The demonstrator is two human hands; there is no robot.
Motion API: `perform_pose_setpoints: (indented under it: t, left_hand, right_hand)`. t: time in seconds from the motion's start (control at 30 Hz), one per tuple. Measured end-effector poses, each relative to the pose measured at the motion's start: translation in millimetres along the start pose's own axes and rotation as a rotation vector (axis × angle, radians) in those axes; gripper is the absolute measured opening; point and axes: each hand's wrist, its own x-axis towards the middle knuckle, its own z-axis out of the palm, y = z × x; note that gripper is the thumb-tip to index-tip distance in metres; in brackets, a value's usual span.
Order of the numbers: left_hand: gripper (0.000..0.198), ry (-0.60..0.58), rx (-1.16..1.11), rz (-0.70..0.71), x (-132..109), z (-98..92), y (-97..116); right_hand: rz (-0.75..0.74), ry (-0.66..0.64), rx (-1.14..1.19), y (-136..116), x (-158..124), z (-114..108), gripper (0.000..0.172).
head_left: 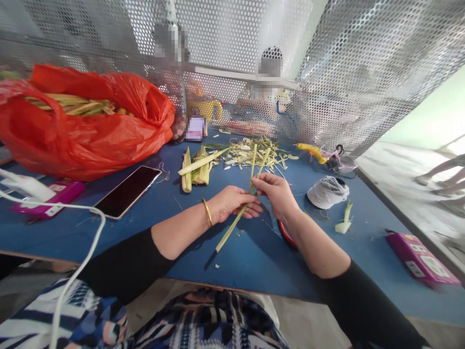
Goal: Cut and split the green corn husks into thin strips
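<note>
Long pale green plant strips (233, 226) cross over each other above the middle of the blue table. Near the crossing my left hand (234, 202) holds them between thumb and fingers, with one end sticking out toward the table's front edge. My right hand (275, 191) pinches the strips just above my left hand, and two ends point up and away. Behind my hands lie a heap of cut plant scraps (247, 152) and some thick husk pieces (200, 169). Beneath my right forearm shows part of a red handle (286, 235).
A red plastic bag (109, 140) of plant strips stands at the left. Nearby lie a phone (128, 192) and a purple box (54, 198) with a white cable. To the right are a white thread spool (327, 193), a yellow tool (313, 152) and another purple box (421, 258).
</note>
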Motion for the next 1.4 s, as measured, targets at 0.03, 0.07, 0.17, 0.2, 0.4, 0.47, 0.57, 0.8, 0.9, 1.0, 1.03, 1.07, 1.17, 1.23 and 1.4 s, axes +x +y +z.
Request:
perform_pose_setpoints:
  t: [0.03,0.07,0.17,0.2,0.4,0.47,0.57,0.8,0.9,1.0,1.03,1.07,1.17,1.23,1.4]
  left_hand:
    - [0.025,-0.007,-0.032,0.008,1,-1.1,0]
    - [0.024,-0.012,-0.073,0.019,1,-2.5,1]
    - [0.024,-0.018,-0.210,0.057,2,-7.3,6]
    - [0.025,-0.013,-0.251,0.067,2,-8.6,8]
    - [0.022,0.054,-0.384,0.099,0,-12.6,19]
    - [0.018,0.078,-0.410,0.108,-1,-13.7,20]
    - [0.019,0.093,-0.430,0.084,-3,-15.7,23]
    - [0.024,0.067,-0.347,0.059,-2,-16.4,20]
    - [0.027,0.044,-0.275,0.058,-2,-15.6,17]
    - [0.030,0.033,-0.186,0.067,-2,-15.0,14]
    - [0.031,0.035,-0.156,0.072,-2,-14.7,13]
    - [0.032,0.038,-0.127,0.077,-2,-14.4,12]
    - [0.034,0.035,-0.052,0.093,-2,-13.2,10]
    - [0.033,0.015,-0.022,0.098,-2,-12.4,9]
    - [0.024,0.012,-0.014,0.106,-4,-8.5,9]
  right_hand:
    - [-0.021,0.021,0.026,0,0,0,0.032]
    - [-0.053,0.055,0.050,0,0,0,0.030]
    - [-0.208,0.129,0.053,-3,-2,0,0.020]
    - [-0.275,0.130,0.018,-4,-3,0,0.016]
    - [-0.608,0.133,-0.270,-9,-10,-1,0.011]
    - [-0.602,0.144,-0.285,-8,-10,-2,0.012]
    - [-0.498,0.112,-0.263,-4,-6,-3,0.013]
    - [-0.410,0.054,-0.159,-1,0,-4,0.014]
    - [-0.448,0.081,-0.233,0,0,-3,0.018]
    - [-0.540,0.150,-0.319,2,1,-4,0.016]
    - [-0.594,0.173,-0.366,2,2,-6,0.015]
    - [-0.658,0.191,-0.426,2,2,-7,0.014]
    - [-0.818,0.230,-0.656,0,2,-12,0.013]
    - [-0.865,0.251,-0.784,-1,2,-14,0.015]
    - [-0.667,0.252,-1.077,-5,-2,-12,0.020]
